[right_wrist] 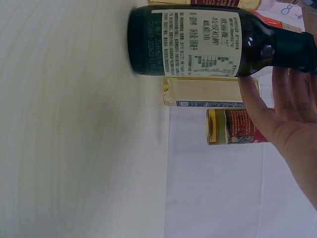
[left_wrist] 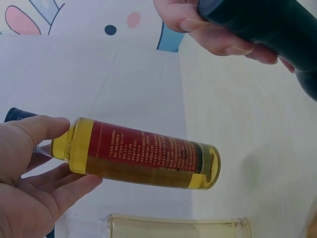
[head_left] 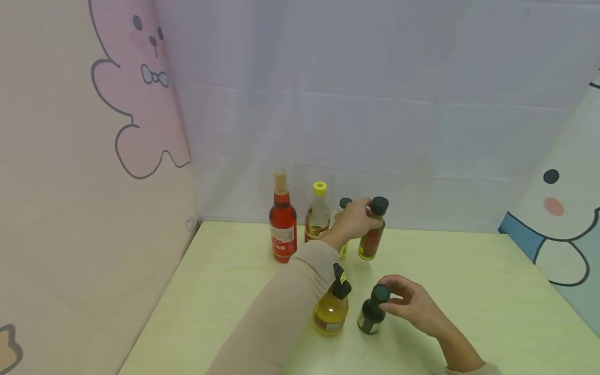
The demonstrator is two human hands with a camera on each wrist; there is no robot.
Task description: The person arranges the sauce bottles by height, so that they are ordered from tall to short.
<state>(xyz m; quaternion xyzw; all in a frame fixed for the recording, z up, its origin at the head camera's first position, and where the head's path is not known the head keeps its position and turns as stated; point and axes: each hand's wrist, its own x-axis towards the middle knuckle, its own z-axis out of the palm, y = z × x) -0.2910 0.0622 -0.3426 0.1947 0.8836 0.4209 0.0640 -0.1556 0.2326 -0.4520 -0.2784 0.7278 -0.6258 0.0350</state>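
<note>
Toward the back of the table my left hand [head_left: 354, 221] grips a bottle of yellow oil [head_left: 371, 237] by its neck. That oil bottle has a black cap and, in the left wrist view, a red label [left_wrist: 143, 146]; it tilts slightly. Nearer the front, my right hand [head_left: 414, 307] pinches a dark green bottle [head_left: 372, 315] near its green cap, thumb and fingers about the neck. A pale printed label [right_wrist: 203, 42] covers its side in the right wrist view, and the bottle leans a little.
Left of the green bottle stands a yellow-liquid bottle [head_left: 330, 315] with a black top, partly behind my left sleeve. Farther back are a red bottle [head_left: 283, 229], a yellow-capped bottle [head_left: 319, 213] and a black-capped bottle [head_left: 345, 202] half hidden by my left hand. A pale curtain [head_left: 328, 130] hangs behind.
</note>
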